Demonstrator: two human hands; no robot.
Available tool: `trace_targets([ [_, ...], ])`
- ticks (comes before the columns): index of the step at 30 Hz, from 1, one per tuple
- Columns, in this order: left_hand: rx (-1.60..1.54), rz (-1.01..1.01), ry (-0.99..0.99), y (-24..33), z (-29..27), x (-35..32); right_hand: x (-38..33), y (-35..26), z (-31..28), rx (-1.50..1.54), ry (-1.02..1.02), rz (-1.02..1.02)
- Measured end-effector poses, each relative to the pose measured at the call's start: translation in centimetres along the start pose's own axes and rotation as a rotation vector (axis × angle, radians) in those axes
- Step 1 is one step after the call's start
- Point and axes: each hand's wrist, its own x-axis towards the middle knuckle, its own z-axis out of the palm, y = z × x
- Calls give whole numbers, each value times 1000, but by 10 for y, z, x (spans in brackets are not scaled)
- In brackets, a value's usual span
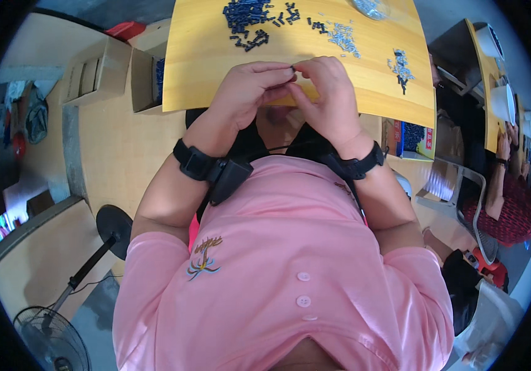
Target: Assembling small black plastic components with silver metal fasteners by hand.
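Note:
My left hand [247,88] and my right hand [329,93] meet over the near edge of the yellow table [210,74]. Between their fingertips is a small black part [293,69], mostly hidden by the fingers. The left thumb and forefinger pinch it, and the right fingers close on it from the other side. Beyond my hands lies a heap of small black tubular parts [245,17]. To its right is a scatter of small silvery pieces [343,39]. Farther right sits a small pile of silvery and black pieces [401,67].
A clear round dish [372,8] of silvery pieces stands at the far edge. Cardboard boxes [95,71] are at the left; a box of dark parts [415,137] is below the table's right side. A fan [53,340] stands lower left. Another person [500,210] sits at the right.

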Motion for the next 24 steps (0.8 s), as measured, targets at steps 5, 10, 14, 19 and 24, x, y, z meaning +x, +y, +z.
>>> trace_targets([
  [5,69,-51,19,-1,-6,0,-3,6,6,-14,-10,-11],
  [10,137,-36,9,-2,-14,1,-1,11,4,50,-46,-35],
  [14,147,-24,54,-3,-17,1,-2,38,-23,16,-95,71],
  [19,126,9,84,-8,-22,2,3,84,-47,-129,-79,291],
  [24,99,13,64,-9,-25,3,8,101,-38,-213,-104,230],
])
